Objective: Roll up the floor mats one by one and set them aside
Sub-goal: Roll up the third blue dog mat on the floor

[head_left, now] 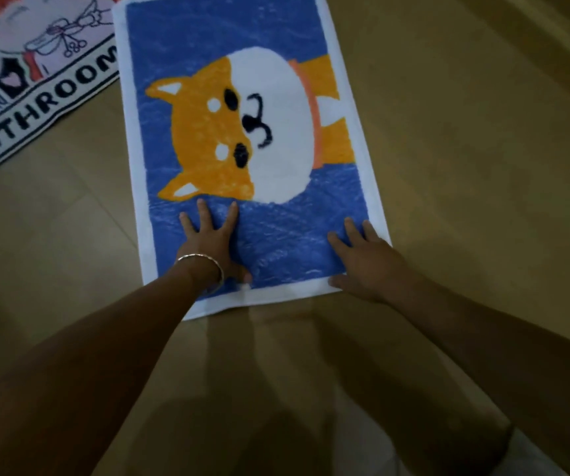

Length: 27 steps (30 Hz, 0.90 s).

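Blue dog mat (242,149), far end cut off — as is the bathroom mat (36,84) at its left. Left hand (208,243) and right hand (367,261) press it, fingers spread.

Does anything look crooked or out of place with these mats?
Only slightly: the BATHROOM mat lies at an angle to the dog mat, whose far left edge seems to overlap its corner. Both lie flat and unrolled; no damage shows.
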Each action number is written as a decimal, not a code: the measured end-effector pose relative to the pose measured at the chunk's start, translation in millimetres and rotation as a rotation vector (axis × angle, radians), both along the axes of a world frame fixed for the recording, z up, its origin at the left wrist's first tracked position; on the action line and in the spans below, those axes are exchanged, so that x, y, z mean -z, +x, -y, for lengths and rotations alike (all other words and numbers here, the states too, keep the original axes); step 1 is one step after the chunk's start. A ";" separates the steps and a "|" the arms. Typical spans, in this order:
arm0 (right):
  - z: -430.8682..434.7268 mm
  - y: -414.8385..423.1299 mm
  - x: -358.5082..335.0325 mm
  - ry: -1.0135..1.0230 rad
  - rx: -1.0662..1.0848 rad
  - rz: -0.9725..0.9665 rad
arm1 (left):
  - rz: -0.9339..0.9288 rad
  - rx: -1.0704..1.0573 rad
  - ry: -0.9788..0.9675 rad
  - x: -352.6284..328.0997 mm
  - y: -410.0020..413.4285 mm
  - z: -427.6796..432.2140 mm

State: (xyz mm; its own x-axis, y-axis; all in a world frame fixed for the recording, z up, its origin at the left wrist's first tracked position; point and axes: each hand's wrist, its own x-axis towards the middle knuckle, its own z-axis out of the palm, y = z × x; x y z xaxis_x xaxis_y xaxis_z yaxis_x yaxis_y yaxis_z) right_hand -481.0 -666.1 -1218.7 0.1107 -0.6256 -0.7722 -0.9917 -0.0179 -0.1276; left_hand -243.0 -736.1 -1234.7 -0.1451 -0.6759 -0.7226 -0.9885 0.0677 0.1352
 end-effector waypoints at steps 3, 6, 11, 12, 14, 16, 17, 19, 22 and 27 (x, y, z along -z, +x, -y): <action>6.9 15.1 1.1 0.010 -0.069 -0.071 | -0.035 -0.024 -0.023 1.8 2.4 -1.7; 19.7 32.6 6.5 0.005 -0.156 -0.062 | -0.048 -0.050 -0.034 5.5 2.9 -2.9; 56.5 41.9 11.3 0.028 -0.277 -0.100 | -0.021 -0.043 -0.033 7.5 4.2 5.7; 61.3 41.9 10.2 0.030 -0.292 -0.102 | -0.024 -0.048 -0.034 5.9 5.2 7.4; 67.5 42.8 9.0 0.030 -0.312 -0.109 | -0.020 -0.038 -0.051 4.2 8.1 7.4; 68.8 43.0 8.4 0.032 -0.311 -0.115 | -0.024 -0.027 -0.059 3.0 8.3 -3.3; 68.9 42.3 8.9 0.025 -0.315 -0.113 | -0.031 -0.014 -0.052 2.7 6.6 -13.2; 68.8 40.5 9.4 0.006 -0.325 -0.096 | 0.008 0.080 -0.023 1.6 -1.3 -39.3; 66.9 32.2 11.5 -0.010 -0.314 -0.054 | 0.097 0.198 -0.022 -0.3 -14.6 -70.6; 71.3 18.3 8.2 -0.011 -0.265 0.031 | 0.129 0.340 -0.142 -20.0 -26.2 -65.4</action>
